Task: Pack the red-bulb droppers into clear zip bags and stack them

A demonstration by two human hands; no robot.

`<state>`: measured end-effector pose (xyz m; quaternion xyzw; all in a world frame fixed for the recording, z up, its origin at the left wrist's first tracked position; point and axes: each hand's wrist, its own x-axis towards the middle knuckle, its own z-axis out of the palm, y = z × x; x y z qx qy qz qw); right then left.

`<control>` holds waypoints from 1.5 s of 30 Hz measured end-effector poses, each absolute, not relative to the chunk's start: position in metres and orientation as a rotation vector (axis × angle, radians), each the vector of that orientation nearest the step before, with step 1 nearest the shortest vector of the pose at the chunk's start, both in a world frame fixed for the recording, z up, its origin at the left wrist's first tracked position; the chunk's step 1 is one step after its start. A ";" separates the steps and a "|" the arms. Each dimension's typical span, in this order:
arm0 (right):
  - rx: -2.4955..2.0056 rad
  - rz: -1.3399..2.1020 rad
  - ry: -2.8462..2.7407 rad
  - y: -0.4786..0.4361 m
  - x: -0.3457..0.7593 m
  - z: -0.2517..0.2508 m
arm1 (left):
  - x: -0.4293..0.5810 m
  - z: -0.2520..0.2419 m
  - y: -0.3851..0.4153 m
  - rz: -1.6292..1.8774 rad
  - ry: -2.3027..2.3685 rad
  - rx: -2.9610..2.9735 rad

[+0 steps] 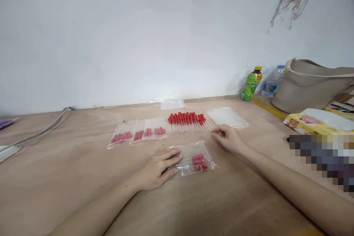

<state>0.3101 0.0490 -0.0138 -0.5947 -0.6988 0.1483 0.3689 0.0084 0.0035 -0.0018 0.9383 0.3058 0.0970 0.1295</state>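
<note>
My left hand (159, 169) lies flat with fingers stretched out, pressing the left end of a clear zip bag (193, 160) that holds a few red-bulbed droppers. My right hand (226, 137) rests by the right end of a row of several loose red-bulbed glass droppers (188, 122), fingertips pinched at a thin glass tip of the outermost one. Three filled bags of droppers (138, 133) lie in a line to the left of the row. A stack of unfilled clear bags (227, 117) sits just behind my right hand.
A wooden tabletop (83, 177) runs to a white wall. At the back right stand a green bottle (251, 84), a water bottle (272, 82) and a beige bag (312, 84). A tissue pack (318, 122) lies at the right; a grey cable (41, 131) at the left.
</note>
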 end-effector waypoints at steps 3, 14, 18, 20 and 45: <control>-1.716 0.337 -1.712 0.078 0.312 -0.005 | 0.009 -0.001 0.004 0.289 0.888 2.728; -1.935 0.529 -1.620 0.128 0.286 0.002 | 0.009 -0.001 0.003 0.274 0.896 2.744; -1.914 0.586 -1.574 0.127 0.289 0.003 | 0.009 -0.002 0.003 0.271 0.896 2.753; -1.880 0.605 -1.560 0.119 0.293 0.005 | 0.009 -0.001 0.004 0.270 0.898 2.758; -0.992 1.314 -0.940 0.014 0.287 -0.023 | 0.009 0.000 0.002 0.310 0.928 2.720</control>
